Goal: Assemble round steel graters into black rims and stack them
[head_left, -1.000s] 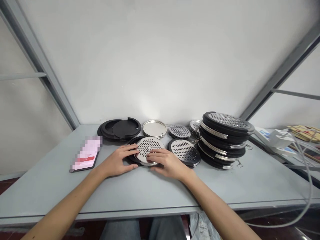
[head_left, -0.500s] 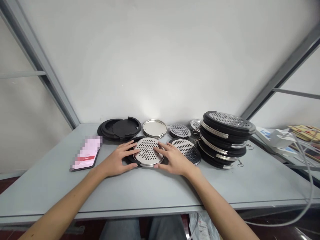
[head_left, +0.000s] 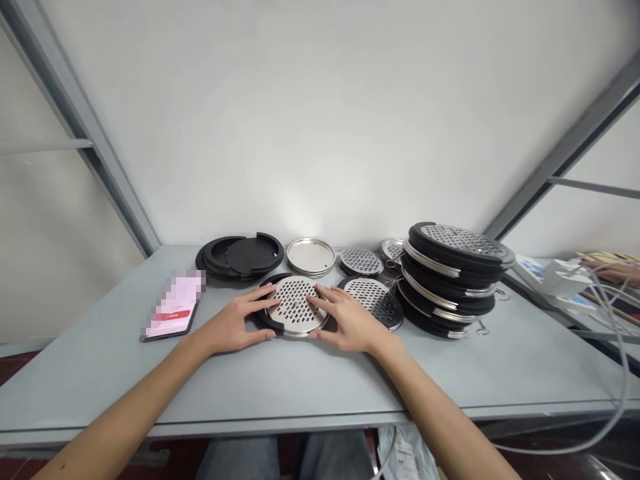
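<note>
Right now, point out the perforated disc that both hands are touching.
The perforated disc at the front, between the left hand and the right hand: fingers of both rest on it, while no other perforated disc has both.

The flat table surface [head_left: 280, 383] is pale grey. Inward from its back edge, a round silver metal plate [head_left: 296, 308] bears rows of dark slots. Round trays [head_left: 253, 257] toward the back-left corner are black.

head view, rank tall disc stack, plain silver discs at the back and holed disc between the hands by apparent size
1. Tall disc stack
2. Holed disc, nearer the camera than the last
3. Plain silver discs
</note>
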`<action>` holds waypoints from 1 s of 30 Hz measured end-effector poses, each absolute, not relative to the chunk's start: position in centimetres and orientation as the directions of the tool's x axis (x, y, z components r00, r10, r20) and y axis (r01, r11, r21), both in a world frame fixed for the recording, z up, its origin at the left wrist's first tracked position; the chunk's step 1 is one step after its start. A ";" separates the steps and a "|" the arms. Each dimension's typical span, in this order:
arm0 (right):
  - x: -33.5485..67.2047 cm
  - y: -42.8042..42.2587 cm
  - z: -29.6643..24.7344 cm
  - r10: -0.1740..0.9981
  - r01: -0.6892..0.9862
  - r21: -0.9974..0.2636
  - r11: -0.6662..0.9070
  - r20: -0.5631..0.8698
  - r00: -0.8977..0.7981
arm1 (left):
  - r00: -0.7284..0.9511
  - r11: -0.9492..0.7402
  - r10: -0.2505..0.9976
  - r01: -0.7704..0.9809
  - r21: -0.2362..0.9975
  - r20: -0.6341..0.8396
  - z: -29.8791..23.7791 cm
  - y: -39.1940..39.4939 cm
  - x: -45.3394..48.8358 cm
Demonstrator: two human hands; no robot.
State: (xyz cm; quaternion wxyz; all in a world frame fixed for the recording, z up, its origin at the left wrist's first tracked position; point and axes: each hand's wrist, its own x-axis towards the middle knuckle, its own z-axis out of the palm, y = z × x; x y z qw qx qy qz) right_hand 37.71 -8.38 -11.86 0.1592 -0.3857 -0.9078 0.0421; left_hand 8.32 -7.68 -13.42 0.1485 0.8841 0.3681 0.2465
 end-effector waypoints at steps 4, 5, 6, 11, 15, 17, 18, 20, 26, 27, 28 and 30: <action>37.8 -8.3 -11.8 0.694 0.669 -0.193 0.718 0.273 -0.667 | 0.601 -0.690 0.718 0.549 0.472 0.351 -13.7 -7.5 8.4; 37.8 -8.2 -11.7 0.691 0.666 -0.191 0.721 0.274 -0.669 | 0.601 -0.690 0.718 0.547 0.475 0.350 -13.8 -7.5 8.4; 37.8 -8.2 -11.7 0.691 0.667 -0.188 0.721 0.275 -0.669 | 0.603 -0.690 0.717 0.545 0.476 0.348 -13.8 -7.5 8.5; 37.7 -8.3 -11.7 0.699 0.678 -0.182 0.712 0.266 -0.663 | 0.610 -0.711 0.696 0.511 0.484 0.379 -14.0 -7.2 8.7; 37.3 -8.3 -11.5 0.705 0.692 -0.160 0.704 0.276 -0.653 | 0.613 -0.717 0.690 0.508 0.477 0.384 -13.9 -7.1 8.7; 37.1 -8.2 -11.2 0.697 0.687 -0.151 0.711 0.274 -0.662 | 0.623 -0.719 0.689 0.523 0.458 0.370 -13.8 -7.1 8.7; 37.0 -8.2 -11.1 0.694 0.684 -0.148 0.715 0.270 -0.667 | 0.626 -0.718 0.691 0.532 0.450 0.361 -13.8 -7.2 8.7; 37.0 -8.1 -11.1 0.693 0.682 -0.144 0.717 0.261 -0.673 | 0.626 -0.712 0.698 0.549 0.439 0.349 -13.7 -7.3 8.7; 37.0 -7.9 -11.7 0.695 0.682 -0.152 0.716 0.249 -0.674 | 0.618 -0.717 0.694 0.547 0.433 0.369 -13.4 -7.7 8.7; 37.0 -7.9 -11.8 0.696 0.683 -0.151 0.715 0.253 -0.672 | 0.622 -0.721 0.690 0.539 0.437 0.370 -13.4 -7.7 8.7; 36.9 -7.9 -11.9 0.695 0.683 -0.151 0.715 0.258 -0.671 | 0.627 -0.724 0.685 0.529 0.441 0.372 -13.4 -7.7 8.7; 36.9 -7.9 -12.1 0.692 0.680 -0.149 0.718 0.265 -0.672 | 0.633 -0.732 0.675 0.510 0.453 0.379 -13.4 -7.7 8.8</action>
